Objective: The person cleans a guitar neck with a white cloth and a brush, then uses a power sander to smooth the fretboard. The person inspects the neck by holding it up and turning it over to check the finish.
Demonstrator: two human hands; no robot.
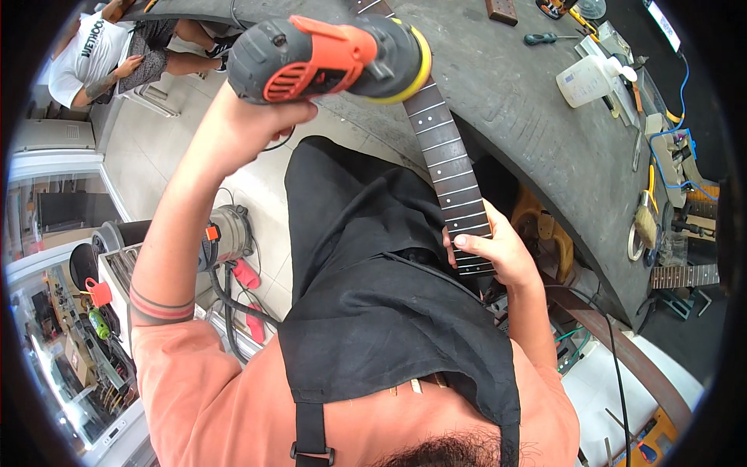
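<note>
My left hand (243, 128) is wrapped round the body of an orange and black power sander (323, 62) with a round, yellow-edged pad. The tool is raised at the upper middle, its pad overlapping a guitar neck (447, 156); whether the two touch, I cannot tell. Metal frets and pale dots mark the neck's dark fretboard, which slants from the bench edge down to my black apron (366, 272). At the neck's lower end my right hand (502, 249) grips it, thumb on the fretboard and fingers partly hidden beneath. Part of the neck disappears behind the sander.
A grey workbench (513, 117) curves along the right, bearing a screwdriver (541, 38), a white plastic bottle (583, 82) and a brush (646, 222). Another fretted neck (685, 276) lies farther right. A vacuum cleaner (232, 233) with a hose stands at left; a person (101, 54) sits at far left.
</note>
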